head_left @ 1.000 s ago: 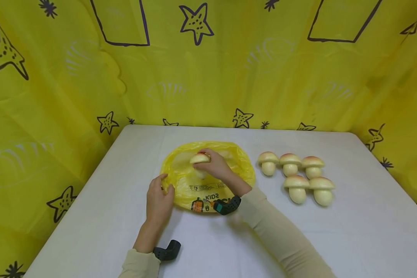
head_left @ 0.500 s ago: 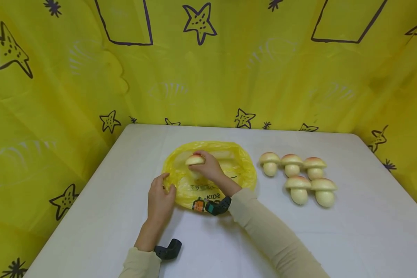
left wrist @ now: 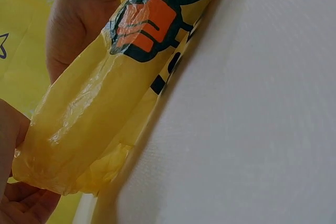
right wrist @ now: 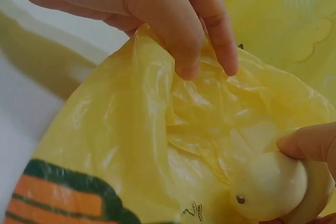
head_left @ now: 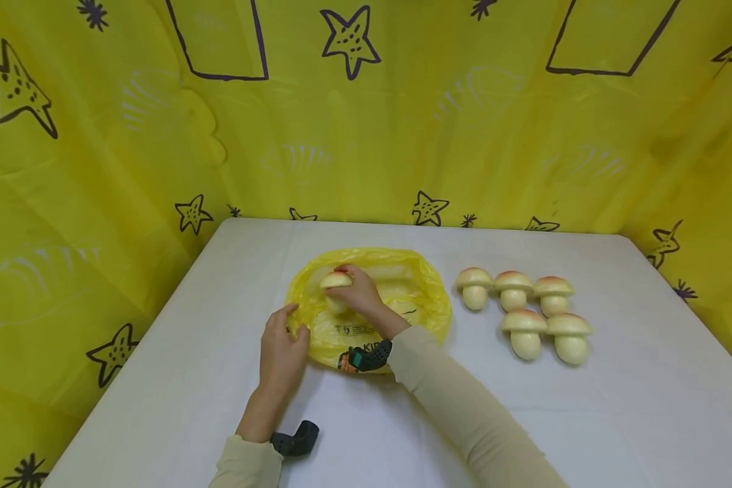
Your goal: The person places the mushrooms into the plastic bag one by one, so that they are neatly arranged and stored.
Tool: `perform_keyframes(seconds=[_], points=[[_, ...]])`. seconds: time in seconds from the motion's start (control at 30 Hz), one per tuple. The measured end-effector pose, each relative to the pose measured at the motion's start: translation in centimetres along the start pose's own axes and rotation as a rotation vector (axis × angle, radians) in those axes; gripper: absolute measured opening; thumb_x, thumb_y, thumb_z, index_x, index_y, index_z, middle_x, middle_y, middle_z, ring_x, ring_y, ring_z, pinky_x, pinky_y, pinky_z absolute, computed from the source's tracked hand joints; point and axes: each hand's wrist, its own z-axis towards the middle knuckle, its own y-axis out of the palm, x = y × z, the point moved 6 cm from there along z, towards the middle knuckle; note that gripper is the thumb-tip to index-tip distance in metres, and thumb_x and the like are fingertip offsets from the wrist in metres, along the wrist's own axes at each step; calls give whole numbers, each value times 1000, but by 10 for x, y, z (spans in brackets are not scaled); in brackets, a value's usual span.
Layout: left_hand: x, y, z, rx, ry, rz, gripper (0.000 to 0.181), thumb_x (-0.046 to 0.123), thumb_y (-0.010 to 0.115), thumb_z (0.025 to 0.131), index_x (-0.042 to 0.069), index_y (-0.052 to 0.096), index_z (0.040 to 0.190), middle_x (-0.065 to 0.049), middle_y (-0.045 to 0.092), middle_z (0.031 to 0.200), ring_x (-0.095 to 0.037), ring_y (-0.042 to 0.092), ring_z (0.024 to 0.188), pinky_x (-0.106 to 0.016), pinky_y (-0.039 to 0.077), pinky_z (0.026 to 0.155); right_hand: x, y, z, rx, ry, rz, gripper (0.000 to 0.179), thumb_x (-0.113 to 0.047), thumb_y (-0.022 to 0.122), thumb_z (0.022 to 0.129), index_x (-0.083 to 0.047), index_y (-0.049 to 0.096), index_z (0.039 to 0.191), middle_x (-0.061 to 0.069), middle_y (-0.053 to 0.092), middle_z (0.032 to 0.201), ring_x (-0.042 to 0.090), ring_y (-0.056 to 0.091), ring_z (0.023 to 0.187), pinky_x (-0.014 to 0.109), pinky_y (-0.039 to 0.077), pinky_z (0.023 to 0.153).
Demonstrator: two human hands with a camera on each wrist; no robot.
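A yellow plastic bag (head_left: 432, 288) lies spread with its mouth open on the table. My left hand (head_left: 282, 356) holds the bag's near left edge between thumb and fingers, as the right wrist view shows from close up. My right hand (head_left: 361, 296) reaches over the bag and grips a toy mushroom (head_left: 335, 280) by its reddish cap. The mushroom's pale rounded stem (right wrist: 265, 187) points down into the bag, with a small dark spot at its end. In the left wrist view the bag's outer side (left wrist: 100, 108) hides part of the hands.
To the right of the bag, several more toy mushrooms (head_left: 513, 285) stand close together in two rows on the white table (head_left: 616, 420). A yellow curtain (head_left: 366, 122) with star drawings surrounds the table at the back and sides.
My right hand has moved left and slightly lower with the mushroom, toward the bag's left side. The left hand keeps its hold on the edge. The other mushrooms stay put.
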Motion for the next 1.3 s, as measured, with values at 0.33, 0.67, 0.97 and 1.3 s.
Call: perform_keyframes(seconds=[0.33,0.67,0.97,1.3], points=[[2,0,-1,3,9,-18,38,5,56,82,-4,54,118,-21,52,117,-35,48,110,-46,38,90,1,9,4,29,-28,-20,50,-16,72,78,-5,53,122,14,55,118,28,54,101,38,46,81],[1,2,-1,-22,-18,-10,38,7,56,83,-2,53,120,-20,51,120,-33,45,115,-46,35,95,-4,11,4,43,-36,-24,51,-15,71,79,-4,52,124,15,54,120,28,52,105,38,45,84],[2,1,-1,-15,13,6,38,6,54,82,-4,53,119,-21,52,116,-34,47,112,-46,37,92,-6,17,5,-10,-35,-34,52,-14,70,80,-4,50,127,13,53,122,27,54,103,36,45,83],[2,1,-1,-5,17,7,37,5,55,82,-4,53,118,-22,52,114,-35,48,110,-46,37,92,-7,19,5,2,-63,-87,51,-18,68,82,-5,49,127,13,55,118,25,53,101,35,45,82]])
